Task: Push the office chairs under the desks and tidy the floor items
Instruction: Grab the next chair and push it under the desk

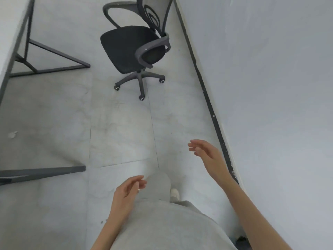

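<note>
A black office chair [131, 47] with grey armrests and a five-wheel base stands on the floor ahead, out in the open between the desk [10, 24] on the left and the wall on the right. Its seat faces left toward the desk. My left hand [128, 190] hangs low in front of my body, fingers loosely curled and holding nothing. My right hand [205, 154] is raised a little further forward near the wall, fingers relaxed and empty. Both hands are well short of the chair.
The desk's dark metal leg frame [54, 69] runs along the floor at left, with another bar [43, 173] nearer me. A small white scrap [12, 134] lies under the desk. A white wall [270, 87] with a black skirting strip closes the right side. Pale floor tiles stretch between.
</note>
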